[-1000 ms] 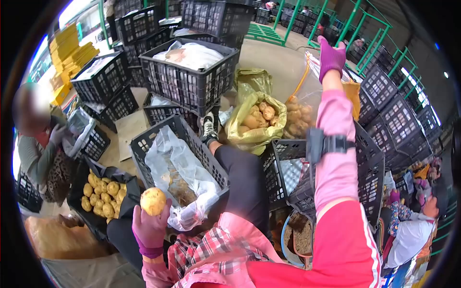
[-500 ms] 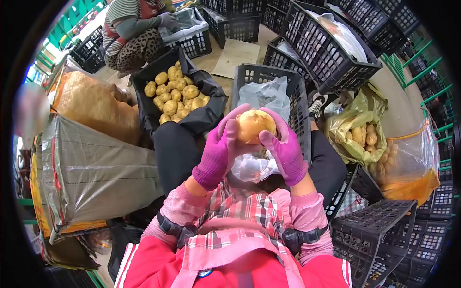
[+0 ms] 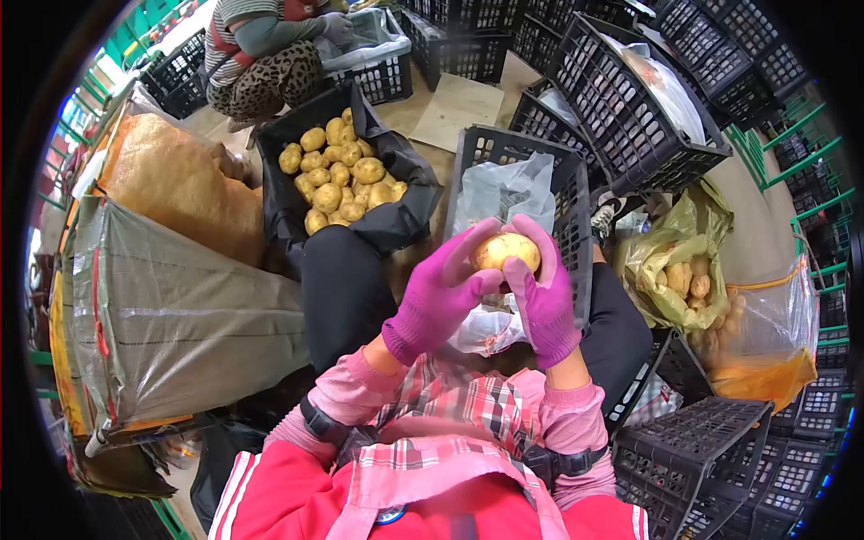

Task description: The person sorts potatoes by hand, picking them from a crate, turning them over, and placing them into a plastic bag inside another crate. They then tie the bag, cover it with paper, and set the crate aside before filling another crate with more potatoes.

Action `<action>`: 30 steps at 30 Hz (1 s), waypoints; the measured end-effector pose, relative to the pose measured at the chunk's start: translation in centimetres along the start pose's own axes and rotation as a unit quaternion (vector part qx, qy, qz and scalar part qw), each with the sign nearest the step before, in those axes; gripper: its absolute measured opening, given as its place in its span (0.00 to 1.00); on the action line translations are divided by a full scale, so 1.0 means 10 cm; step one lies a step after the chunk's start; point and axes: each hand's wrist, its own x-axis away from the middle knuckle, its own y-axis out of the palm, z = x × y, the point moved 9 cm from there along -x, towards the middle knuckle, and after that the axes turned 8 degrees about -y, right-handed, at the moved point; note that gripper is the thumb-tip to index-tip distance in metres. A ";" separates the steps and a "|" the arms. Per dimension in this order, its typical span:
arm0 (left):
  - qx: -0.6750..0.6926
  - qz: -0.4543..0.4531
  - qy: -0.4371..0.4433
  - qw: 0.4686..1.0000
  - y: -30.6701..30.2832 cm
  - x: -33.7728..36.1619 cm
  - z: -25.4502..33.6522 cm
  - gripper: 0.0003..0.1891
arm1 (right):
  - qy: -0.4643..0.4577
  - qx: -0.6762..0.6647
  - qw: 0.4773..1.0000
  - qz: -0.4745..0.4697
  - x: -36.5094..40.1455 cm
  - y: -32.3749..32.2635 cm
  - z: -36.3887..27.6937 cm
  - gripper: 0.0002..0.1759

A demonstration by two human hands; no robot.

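Note:
A pale yellow potato is held up in front of me between both gloved hands. My left hand, in a pink-purple knit glove, curves around the potato's left side. My right hand, in a matching glove, closes on it from the right, with the thumb across its near face. Beneath them stands a black plastic crate with a clear plastic liner inside. To the left, a crate with a black liner holds several potatoes.
A grey woven sack and an orange mesh sack stand at left. At right are a yellow-green bag of potatoes and a tilted crate. Another person crouches by a lined crate. Cardboard lies on the floor.
Both hands and the potato have moved right and slightly down in view. The potato has turned and shows a different, paler side. The whole scene has shifted a little with my head.

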 end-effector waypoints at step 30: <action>-0.398 0.161 -0.070 0.900 -2.38 -1.88 -1.48 0.19 | 0.227 0.249 0.940 -0.062 -0.59 -0.79 2.69 0.19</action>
